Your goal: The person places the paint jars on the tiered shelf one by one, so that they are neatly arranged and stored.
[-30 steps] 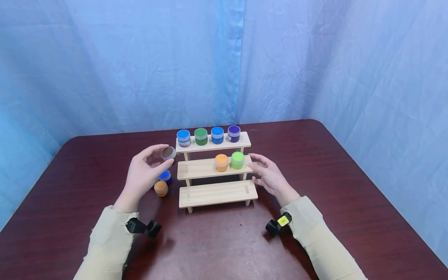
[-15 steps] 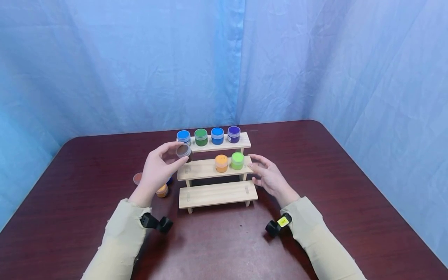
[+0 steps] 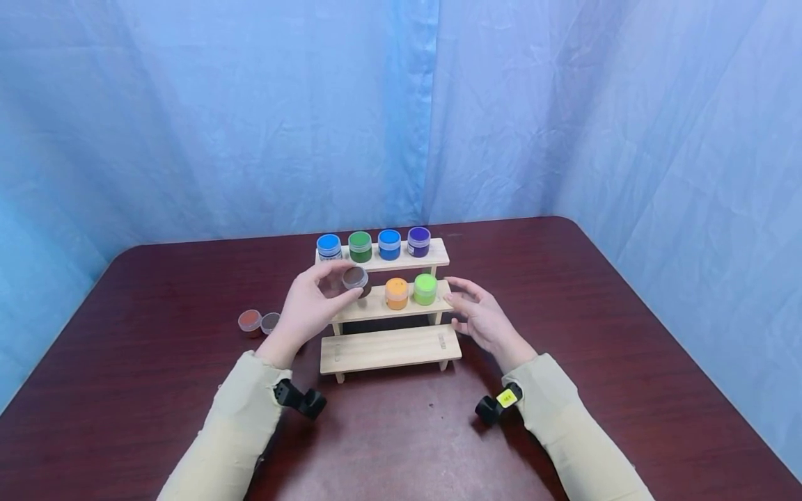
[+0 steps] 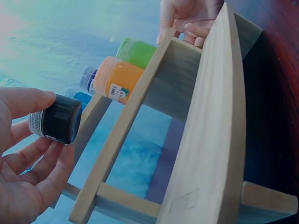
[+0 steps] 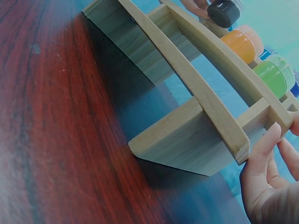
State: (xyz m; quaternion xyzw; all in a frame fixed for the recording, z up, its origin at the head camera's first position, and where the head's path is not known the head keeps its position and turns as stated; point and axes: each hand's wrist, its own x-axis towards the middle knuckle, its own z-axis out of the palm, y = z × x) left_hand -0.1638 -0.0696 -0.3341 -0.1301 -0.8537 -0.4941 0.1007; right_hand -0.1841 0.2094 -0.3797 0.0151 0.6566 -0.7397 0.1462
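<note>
A three-tier wooden shelf (image 3: 388, 346) stands on the dark red table. My left hand (image 3: 346, 284) pinches a small dark brown jar (image 3: 356, 278) just above the left part of the middle tier, next to the orange jar (image 3: 396, 292). The left wrist view shows that dark jar (image 4: 58, 119) between my thumb and fingers, tipped on its side. A light green jar (image 3: 425, 288) stands right of the orange one. My right hand (image 3: 457, 296) rests with relaxed fingers (image 5: 268, 140) on the right end of the middle tier and holds nothing.
The top tier carries a blue jar (image 3: 328, 245), a green jar (image 3: 360, 245), a second blue jar (image 3: 389, 243) and a purple jar (image 3: 418, 241). Two small jars, one reddish (image 3: 249, 322) and one greyish (image 3: 270, 322), sit on the table (image 3: 564, 313) left of the shelf. The bottom tier is bare.
My left hand has carried the dark jar rightward from beside the shelf's left end to over the middle tier. The two jars on the table at left have come into sight. The right hand stays put.
</note>
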